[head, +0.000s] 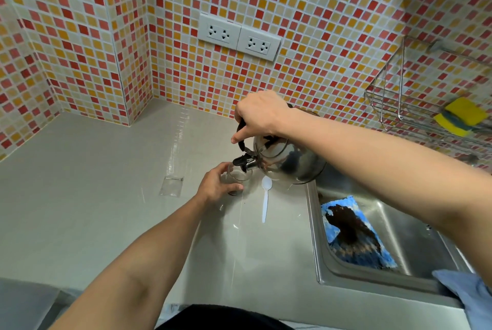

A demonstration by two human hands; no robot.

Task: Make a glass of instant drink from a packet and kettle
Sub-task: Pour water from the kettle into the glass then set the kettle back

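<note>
Mosaic tiling in red, orange and cream backs a pale grey countertop (pixel 80 196), and I am working at its right end, just beside a stainless steel sink (pixel 399 226) that holds a blue and dark patterned cloth (pixel 354 234).

My right hand (pixel 259 114) is wrapped around the black handle of a polished steel kettle (pixel 287 159), index finger extended along the handle, with the kettle tipped so its black spout sits just over the rim of a small clear drinking glass (pixel 238 178). My left hand (pixel 217 183) curls its fingers around the near side of that glass, steadying it on the counter. I cannot tell whether water is running yet, or how full the glass is.

The main risk, as I judge it, is scalding: my left fingers sit right under the spout, so an over-tilt or a sudden gush would hit them. Clear glass also makes the level hard to read, so overfilling is likely. 1 white plastic spoon (pixel 265 200) lies just beside the glass and would get splashed. 1 clear, flat packet (pixel 171 186) lies to the left, well clear of any spill.
</note>
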